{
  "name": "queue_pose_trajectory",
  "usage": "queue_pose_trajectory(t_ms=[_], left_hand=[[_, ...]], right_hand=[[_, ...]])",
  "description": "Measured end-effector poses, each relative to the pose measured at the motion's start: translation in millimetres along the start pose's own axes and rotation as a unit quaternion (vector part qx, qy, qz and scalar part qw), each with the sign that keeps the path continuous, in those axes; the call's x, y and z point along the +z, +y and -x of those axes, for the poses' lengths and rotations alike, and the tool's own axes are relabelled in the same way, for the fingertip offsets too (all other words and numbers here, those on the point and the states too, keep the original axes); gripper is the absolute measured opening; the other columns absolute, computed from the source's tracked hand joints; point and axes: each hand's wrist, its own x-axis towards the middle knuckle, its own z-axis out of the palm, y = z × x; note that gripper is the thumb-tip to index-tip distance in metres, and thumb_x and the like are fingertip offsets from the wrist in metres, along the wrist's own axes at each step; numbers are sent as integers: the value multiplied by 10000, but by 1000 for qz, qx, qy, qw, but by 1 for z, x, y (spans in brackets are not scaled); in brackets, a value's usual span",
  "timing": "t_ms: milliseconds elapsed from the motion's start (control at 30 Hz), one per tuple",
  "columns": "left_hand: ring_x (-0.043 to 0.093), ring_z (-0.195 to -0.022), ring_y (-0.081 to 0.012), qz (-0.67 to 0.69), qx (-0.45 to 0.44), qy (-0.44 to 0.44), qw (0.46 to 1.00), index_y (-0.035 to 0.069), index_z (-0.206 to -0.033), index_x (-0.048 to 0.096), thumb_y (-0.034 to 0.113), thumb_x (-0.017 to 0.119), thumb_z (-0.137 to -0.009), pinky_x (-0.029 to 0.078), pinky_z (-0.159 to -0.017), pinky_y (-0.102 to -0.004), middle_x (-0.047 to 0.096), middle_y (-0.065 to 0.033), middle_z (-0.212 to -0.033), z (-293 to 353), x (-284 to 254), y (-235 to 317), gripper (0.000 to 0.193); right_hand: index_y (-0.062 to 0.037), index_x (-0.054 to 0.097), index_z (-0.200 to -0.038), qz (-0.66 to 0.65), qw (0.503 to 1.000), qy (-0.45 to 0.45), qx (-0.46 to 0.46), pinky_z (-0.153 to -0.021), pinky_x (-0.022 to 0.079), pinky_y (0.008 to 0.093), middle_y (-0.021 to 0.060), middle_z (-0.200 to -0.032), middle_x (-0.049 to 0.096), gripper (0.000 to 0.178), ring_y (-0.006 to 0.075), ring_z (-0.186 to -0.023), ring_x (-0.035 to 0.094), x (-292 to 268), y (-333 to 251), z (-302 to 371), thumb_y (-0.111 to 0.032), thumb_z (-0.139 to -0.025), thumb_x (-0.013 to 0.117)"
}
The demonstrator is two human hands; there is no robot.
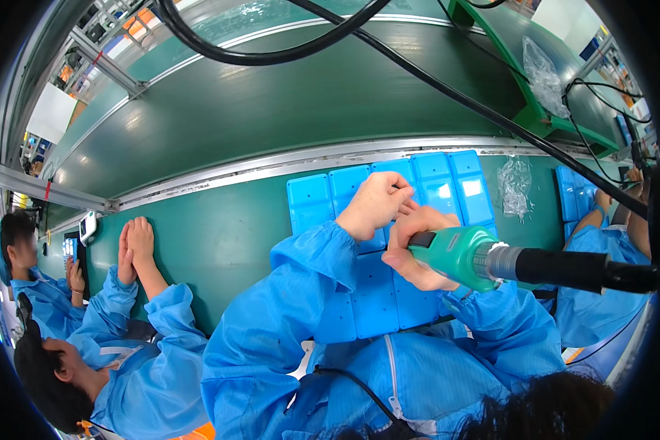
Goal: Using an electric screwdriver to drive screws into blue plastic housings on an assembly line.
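Note:
My right hand (pixel 418 248) is wrapped round a green electric screwdriver (pixel 458 255), whose black cable end (pixel 565 270) points to the right. The tool's tip is hidden behind my hands. Close beside it, my left hand (pixel 378 205) has its fingers bent and pinched together; what they hold, if anything, is too small to make out. Under both hands lie several glossy blue plastic panels (pixel 313 204), set side by side in rows, with small dark holes in them. The nearer row of blue panels (pixel 374 297) reaches almost to my jacket.
A crumpled clear plastic bag (pixel 515 187) lies right of the panels. Beyond the metal rail (pixel 271 163) runs a green conveyor belt (pixel 308 99). A thick black cable (pixel 447 81) hangs across. Co-workers' hands (pixel 137 246) rest at left; another worker's sleeve (pixel 601 235) is at right.

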Motion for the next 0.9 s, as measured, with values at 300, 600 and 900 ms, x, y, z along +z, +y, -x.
queue_pose_trajectory(t_ms=[300,600,900], left_hand=[[526,-528,-114,-155,5,99,983,-25,-674,571,201,574,-816,423,-480,-251,580,-75,-605,11,17,22,267],[271,-519,-70,174,12,-42,984,102,-695,383,322,406,-898,224,-446,-202,319,41,-605,52,15,9,301],[358,-584,-83,323,-73,-114,937,109,-803,439,316,425,-890,288,-473,-201,386,12,-702,78,44,0,225]], right_hand=[[-36,444,-846,-94,994,33,-39,-584,440,278,54,-646,533,179,125,-591,522,1,8,9,-80,-771,601],[-41,399,-830,-366,903,187,-126,-384,336,242,37,-526,441,238,96,-414,406,-42,-32,4,-204,-823,572],[-55,357,-845,-275,935,156,-162,-337,332,247,21,-489,400,268,96,-366,367,-57,-39,8,-286,-870,491]])
